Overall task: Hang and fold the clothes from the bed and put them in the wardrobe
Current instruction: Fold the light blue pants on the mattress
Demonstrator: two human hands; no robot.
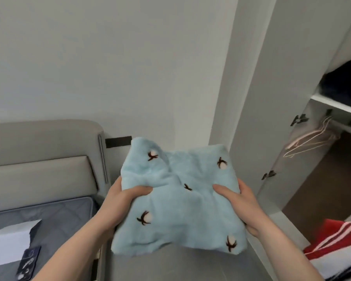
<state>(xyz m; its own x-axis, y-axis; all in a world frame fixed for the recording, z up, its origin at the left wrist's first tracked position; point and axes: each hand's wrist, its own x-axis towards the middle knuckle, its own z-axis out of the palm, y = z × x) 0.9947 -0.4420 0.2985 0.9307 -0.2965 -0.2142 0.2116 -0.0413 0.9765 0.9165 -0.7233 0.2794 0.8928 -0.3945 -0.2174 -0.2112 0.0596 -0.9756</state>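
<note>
- Nearest, at the bottom right corner: a red, white and dark striped garment (332, 252), only partly in frame.
- At the near left: a white box (7, 242) resting on the grey quilted mattress (69, 216) of the bed, with a small dark patterned item (27, 264) lying against its near side.
- Centre, just beyond: a folded light-blue fleece garment (178, 209) with small white and brown cotton-boll motifs, held up off any surface between both hands, above a grey flat surface (180, 266) beside the bed.
- Left hand (122, 201) clasped on the garment's left edge, thumb pressed across the top of the fabric, fingers hidden underneath.
- Right hand (239, 201) clasped on the garment's right edge in the same way, thumb lying on top and pointing inward, fingers tucked below.
- Farther left: the padded grey headboard (45, 151) standing against the wall, a thin metal bar running down its right side.
- Farther right: the open white wardrobe (276, 110), its door (257, 98) swung outward with two dark hinges showing on the inner edge.
- Inside, pale hangers (310, 140) hung bare from a rail below a white shelf (336, 104).
- On that shelf, a dark folded pile (344, 82), blurred, possibly clothing.
- Farthest back: a plain pale wall (109, 57), with a short dark strip (118, 141) fixed low just right of the headboard.
</note>
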